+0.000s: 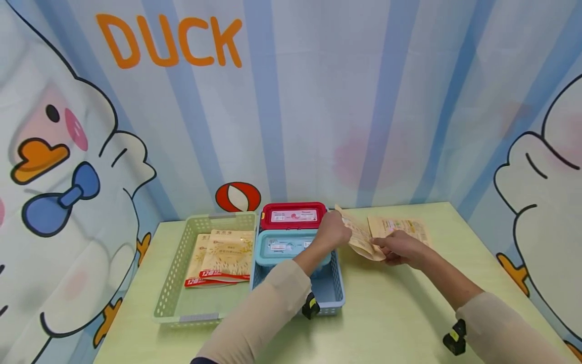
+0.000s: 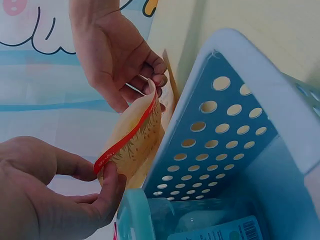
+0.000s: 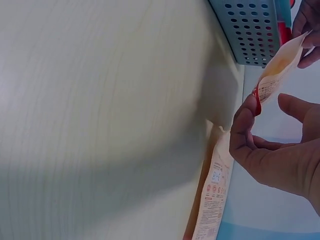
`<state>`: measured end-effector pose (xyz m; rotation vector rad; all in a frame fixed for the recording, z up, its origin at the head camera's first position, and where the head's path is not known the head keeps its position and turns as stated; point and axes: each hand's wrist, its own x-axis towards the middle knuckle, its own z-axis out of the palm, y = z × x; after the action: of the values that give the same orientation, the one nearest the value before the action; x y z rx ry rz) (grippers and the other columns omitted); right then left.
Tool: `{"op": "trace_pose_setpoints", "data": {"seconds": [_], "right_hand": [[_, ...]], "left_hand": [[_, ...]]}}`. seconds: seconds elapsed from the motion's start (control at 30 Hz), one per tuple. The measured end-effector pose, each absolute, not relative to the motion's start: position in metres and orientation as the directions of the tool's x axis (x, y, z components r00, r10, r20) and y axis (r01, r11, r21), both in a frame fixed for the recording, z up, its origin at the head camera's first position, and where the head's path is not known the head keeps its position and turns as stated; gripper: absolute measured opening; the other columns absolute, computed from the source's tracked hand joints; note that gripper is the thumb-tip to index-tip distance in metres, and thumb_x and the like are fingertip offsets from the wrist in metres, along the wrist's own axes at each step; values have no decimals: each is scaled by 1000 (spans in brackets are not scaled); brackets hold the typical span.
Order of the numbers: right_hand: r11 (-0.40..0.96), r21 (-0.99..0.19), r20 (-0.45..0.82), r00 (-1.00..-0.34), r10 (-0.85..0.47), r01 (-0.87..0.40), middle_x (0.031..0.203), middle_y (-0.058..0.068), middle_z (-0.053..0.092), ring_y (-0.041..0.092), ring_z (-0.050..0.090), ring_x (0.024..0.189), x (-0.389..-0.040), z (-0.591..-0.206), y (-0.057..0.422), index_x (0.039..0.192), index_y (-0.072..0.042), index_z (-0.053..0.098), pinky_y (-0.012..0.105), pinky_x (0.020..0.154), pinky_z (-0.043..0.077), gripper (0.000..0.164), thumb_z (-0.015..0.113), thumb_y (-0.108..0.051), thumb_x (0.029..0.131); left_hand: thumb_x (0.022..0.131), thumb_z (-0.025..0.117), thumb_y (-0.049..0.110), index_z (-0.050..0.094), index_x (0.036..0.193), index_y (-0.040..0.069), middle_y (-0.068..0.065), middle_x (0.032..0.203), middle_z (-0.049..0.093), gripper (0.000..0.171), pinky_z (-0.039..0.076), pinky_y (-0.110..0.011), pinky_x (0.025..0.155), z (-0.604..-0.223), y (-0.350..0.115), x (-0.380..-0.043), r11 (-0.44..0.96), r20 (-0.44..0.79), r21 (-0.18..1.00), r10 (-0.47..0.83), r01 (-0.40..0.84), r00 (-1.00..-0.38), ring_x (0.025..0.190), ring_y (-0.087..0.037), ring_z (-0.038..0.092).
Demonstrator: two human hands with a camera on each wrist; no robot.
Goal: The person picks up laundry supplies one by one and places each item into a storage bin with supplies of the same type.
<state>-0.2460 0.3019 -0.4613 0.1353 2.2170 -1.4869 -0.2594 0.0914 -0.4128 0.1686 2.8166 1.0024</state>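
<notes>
A beige packet (image 1: pixel 359 235) with a red strip along one edge is held up between both hands, beside the blue basket. My left hand (image 1: pixel 334 230) pinches one end of this packet, thumb and fingers at its corner in the left wrist view. At the other end, my right hand (image 1: pixel 402 247) has its fingers curled under the red edge (image 3: pixel 257 100), with the thumb on the other side. Behind the right hand lies a second beige packet (image 1: pixel 409 227), printed with text, flat on the table. Part of the held packet is hidden by the fingers.
Left of the hands stands a blue basket (image 1: pixel 336 298) with a red-lidded box (image 1: pixel 291 216) and a teal-lidded clear box (image 1: pixel 282 245). A green basket (image 1: pixel 168 288) beside it holds beige packets (image 1: pixel 227 253) with red edges. A printed curtain (image 1: pixel 318 101) hangs behind the table.
</notes>
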Motion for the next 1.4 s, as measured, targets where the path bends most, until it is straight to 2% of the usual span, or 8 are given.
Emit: {"op": "trace_pose_setpoints", "data": {"seconds": [0.23,0.33,0.47,0.7,0.83,0.97,1.17,1.4], "right_hand": [[329,-898,-368,-908,-200,292,80,4,64,12,65,69,-247,-454,303,115,11,64,30,74,62,39,60,-28,109],[290,-911,-358,-911,-204,293,89,6,62,11,64,75,-249,-452,303,140,17,50,29,78,62,53,59,-26,110],[269,-913,-364,-910,-198,306,103,9,59,13,65,82,-251,-449,302,156,15,30,30,80,62,68,59,-26,110],[287,-918,-329,-929,-171,272,97,9,59,17,64,81,-250,-438,300,149,8,44,33,79,63,55,59,-27,110],[291,-927,-293,-941,-168,237,105,13,59,20,63,86,-249,-430,298,147,7,45,37,82,64,52,58,-27,111],[308,-929,-265,-951,-160,207,118,18,58,23,63,93,-250,-424,295,146,9,46,39,82,64,51,58,-26,111],[316,-930,-247,-956,-160,188,127,20,55,25,61,100,-251,-413,289,145,11,50,37,82,64,52,59,-28,111],[306,-936,-237,-953,-187,173,135,23,52,27,60,103,-249,-400,281,155,10,40,37,84,63,61,58,-28,111]], "left_hand": [[92,71,3,59,133,-5,-11,107,62,44,54,-25,58,-410,80,-261,647,-96,762,168,37,-981,81,-18,61],[92,69,-1,58,136,-5,-10,103,63,45,56,-26,58,-407,75,-262,571,-79,820,180,39,-980,78,-18,64],[94,65,-2,58,138,-7,-11,106,64,44,55,-26,61,-405,71,-264,541,-55,839,186,56,-981,81,-17,65],[93,64,-3,58,137,-7,-12,108,63,44,54,-26,63,-404,67,-268,518,-39,853,193,68,-980,84,-19,66],[94,64,-2,57,139,-7,-12,108,62,45,52,-25,64,-401,62,-269,517,-47,854,189,59,-981,86,-19,64],[96,65,1,52,147,-6,-12,113,62,53,53,-25,67,-399,57,-269,523,-61,852,168,36,-984,89,-18,62],[98,66,4,45,157,-1,-12,127,58,63,57,-28,81,-395,47,-269,541,-69,841,119,7,-991,103,-21,60],[95,70,6,45,159,3,-10,130,60,69,58,-29,87,-390,34,-271,539,-90,842,111,-16,-990,109,-22,58]]}}
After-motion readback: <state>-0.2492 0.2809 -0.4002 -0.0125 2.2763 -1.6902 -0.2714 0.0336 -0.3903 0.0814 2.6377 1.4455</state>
